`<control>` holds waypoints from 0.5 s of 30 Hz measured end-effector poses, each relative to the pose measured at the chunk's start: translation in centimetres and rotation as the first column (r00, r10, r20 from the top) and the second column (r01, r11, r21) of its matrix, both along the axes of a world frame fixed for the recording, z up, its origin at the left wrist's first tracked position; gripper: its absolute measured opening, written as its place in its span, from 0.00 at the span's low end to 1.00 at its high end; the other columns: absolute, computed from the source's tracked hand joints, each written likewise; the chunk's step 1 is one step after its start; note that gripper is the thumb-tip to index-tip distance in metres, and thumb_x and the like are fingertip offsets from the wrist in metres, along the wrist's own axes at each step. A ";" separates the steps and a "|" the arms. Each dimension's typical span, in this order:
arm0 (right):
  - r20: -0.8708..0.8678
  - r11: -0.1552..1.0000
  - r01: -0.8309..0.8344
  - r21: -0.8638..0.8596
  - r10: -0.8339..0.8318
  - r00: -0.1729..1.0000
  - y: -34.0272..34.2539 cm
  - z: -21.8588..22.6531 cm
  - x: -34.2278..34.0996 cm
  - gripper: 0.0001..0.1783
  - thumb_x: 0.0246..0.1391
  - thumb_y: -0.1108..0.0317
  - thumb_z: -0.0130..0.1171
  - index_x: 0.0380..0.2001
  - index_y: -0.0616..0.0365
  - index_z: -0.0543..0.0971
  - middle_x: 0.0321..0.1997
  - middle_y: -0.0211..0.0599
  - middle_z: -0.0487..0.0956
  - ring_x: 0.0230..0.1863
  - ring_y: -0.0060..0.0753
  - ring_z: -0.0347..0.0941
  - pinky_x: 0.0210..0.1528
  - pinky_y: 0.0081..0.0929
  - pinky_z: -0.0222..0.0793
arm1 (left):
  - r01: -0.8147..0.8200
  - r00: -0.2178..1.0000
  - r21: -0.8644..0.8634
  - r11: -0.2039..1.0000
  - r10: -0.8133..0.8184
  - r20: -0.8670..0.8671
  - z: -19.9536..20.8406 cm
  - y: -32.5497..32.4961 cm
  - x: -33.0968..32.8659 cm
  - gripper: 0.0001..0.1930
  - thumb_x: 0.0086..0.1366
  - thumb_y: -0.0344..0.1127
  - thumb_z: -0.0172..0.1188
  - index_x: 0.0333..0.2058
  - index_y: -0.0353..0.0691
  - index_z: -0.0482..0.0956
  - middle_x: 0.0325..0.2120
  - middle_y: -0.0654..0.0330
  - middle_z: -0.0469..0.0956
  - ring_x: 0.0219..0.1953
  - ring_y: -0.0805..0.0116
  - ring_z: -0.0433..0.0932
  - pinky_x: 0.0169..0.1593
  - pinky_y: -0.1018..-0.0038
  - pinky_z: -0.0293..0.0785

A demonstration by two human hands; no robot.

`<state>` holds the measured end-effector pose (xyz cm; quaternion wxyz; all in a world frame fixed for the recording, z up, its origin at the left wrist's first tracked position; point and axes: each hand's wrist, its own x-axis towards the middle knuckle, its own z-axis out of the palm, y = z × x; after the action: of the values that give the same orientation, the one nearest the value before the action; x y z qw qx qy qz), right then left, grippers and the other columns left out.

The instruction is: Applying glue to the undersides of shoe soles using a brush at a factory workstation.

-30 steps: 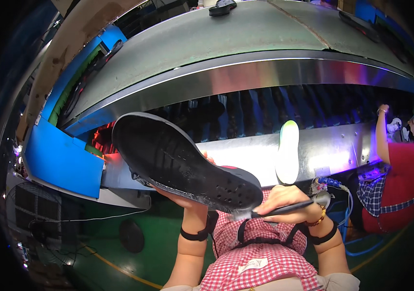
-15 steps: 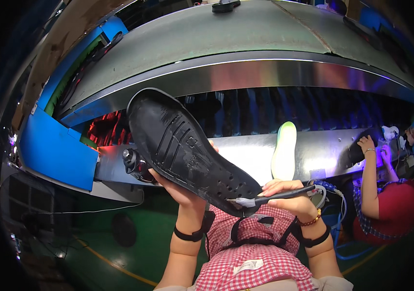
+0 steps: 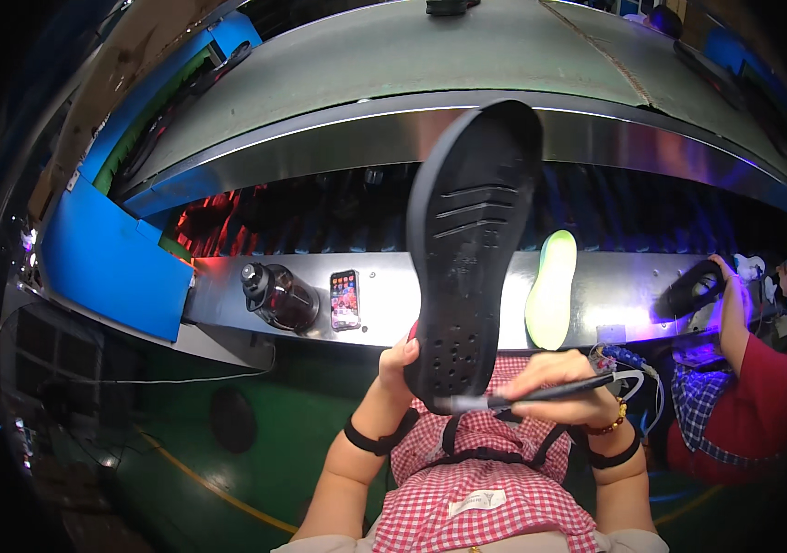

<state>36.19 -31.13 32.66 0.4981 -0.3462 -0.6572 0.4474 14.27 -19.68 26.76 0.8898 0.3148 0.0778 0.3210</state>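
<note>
A black shoe sole (image 3: pixel 467 249) stands almost upright in front of me, toe end away from me, its grooved and perforated inner face toward me. My left hand (image 3: pixel 399 365) grips it by the left edge near the heel; most of those fingers are hidden behind it. My right hand (image 3: pixel 561 380) is closed around the dark handle of a brush (image 3: pixel 570 389). The pale bristle end lies against the heel rim of the sole, slightly blurred. Beyond my right hand, a yellow-green insole (image 3: pixel 552 290) lies on the metal ledge.
On the metal ledge (image 3: pixel 384 276) are a dark bottle (image 3: pixel 283 297) and a phone (image 3: pixel 346 300). A conveyor belt (image 3: pixel 366 60) runs behind, with a dark shoe part (image 3: pixel 449 7) on it. At the right, a co-worker's arm (image 3: pixel 734 309) reaches to a black shoe (image 3: pixel 693 288).
The sole has turned from leaning left to nearly upright and shifted right, uncovering the phone and bottle. My left hand moved right with it. The brush stays at the heel end.
</note>
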 end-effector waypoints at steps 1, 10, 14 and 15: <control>0.089 1.000 -0.024 0.010 0.023 0.996 0.4 0.0 0.0 0.13 0.43 0.77 0.68 0.36 0.64 0.83 0.38 0.45 0.83 0.38 0.36 0.81 0.41 0.27 0.76 | 0.038 0.999 -0.015 0.999 -0.038 0.021 0.4 0.2 0.0 0.45 0.50 0.49 0.65 0.61 0.29 0.58 0.52 0.44 0.71 0.52 0.55 0.75 0.55 0.63 0.73; 0.297 0.967 -0.243 0.079 0.210 0.932 1.8 2.1 1.2 0.14 0.49 0.75 0.64 0.42 0.60 0.80 0.42 0.42 0.82 0.43 0.41 0.80 0.45 0.30 0.77 | 0.306 0.936 0.025 0.952 -0.295 -0.193 3.8 0.8 0.0 0.38 0.55 0.41 0.63 0.61 0.30 0.59 0.52 0.50 0.72 0.51 0.64 0.75 0.56 0.72 0.69; 0.345 0.917 -0.396 -0.050 0.388 0.855 1.8 2.2 1.5 0.14 0.48 0.75 0.64 0.42 0.59 0.80 0.43 0.42 0.82 0.44 0.41 0.80 0.45 0.30 0.76 | 0.416 0.838 0.043 0.908 -0.365 -0.406 5.2 1.1 0.1 0.36 0.58 0.40 0.61 0.63 0.32 0.58 0.50 0.52 0.73 0.49 0.68 0.75 0.53 0.75 0.71; 0.339 0.902 -0.430 -0.045 0.419 0.843 1.8 2.3 1.7 0.15 0.48 0.75 0.63 0.42 0.59 0.80 0.44 0.42 0.82 0.44 0.41 0.80 0.46 0.30 0.76 | 0.440 0.814 0.002 0.898 -0.398 -0.424 5.5 1.2 0.0 0.36 0.59 0.40 0.60 0.63 0.32 0.57 0.50 0.52 0.73 0.48 0.69 0.76 0.52 0.75 0.72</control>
<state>37.90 -29.35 34.99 0.2713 -0.2562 -0.8005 0.4691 14.26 -18.49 32.27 0.8846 0.4290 0.1767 0.0466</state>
